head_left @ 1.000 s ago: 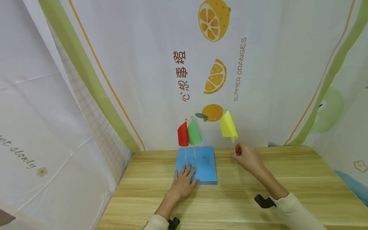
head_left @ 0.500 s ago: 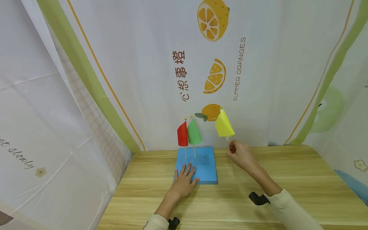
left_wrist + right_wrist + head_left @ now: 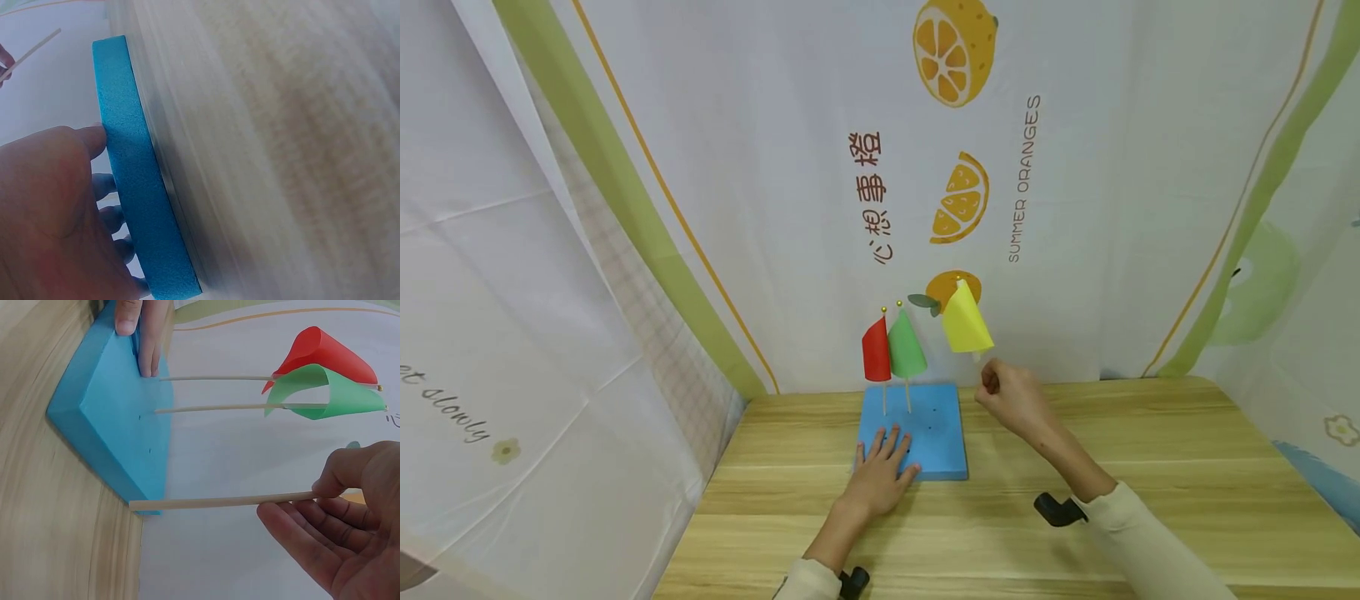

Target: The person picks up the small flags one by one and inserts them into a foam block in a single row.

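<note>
A blue foam block point(image 3: 943, 454) with small dark holes lies on the table. My left hand point(image 3: 877, 482) rests on its near left part, fingers spread and straight. A red flag point(image 3: 876, 352) and a green flag point(image 3: 908, 346) stand upright by their wooden sticks in the block's far left part. My right hand point(image 3: 1017, 400) pinches the stick point(image 3: 212, 502) of a yellow flag point(image 3: 966, 321) between thumb and fingers, right of the block. In the right wrist view the stick's bare lower end overlaps the block's corner. The yellow cloth is out of that view.
The wooden table point(image 3: 1075, 533) reaches to a white printed curtain point(image 3: 760, 275) behind the block. Another curtain point(image 3: 535, 333) hangs along the left side. Black camera mounts point(image 3: 1060, 510) sit on both wrists.
My right hand has moved left with the yellow flag, bringing it closer to the block. The flag leans further to the left. My left hand has stayed on the block.
</note>
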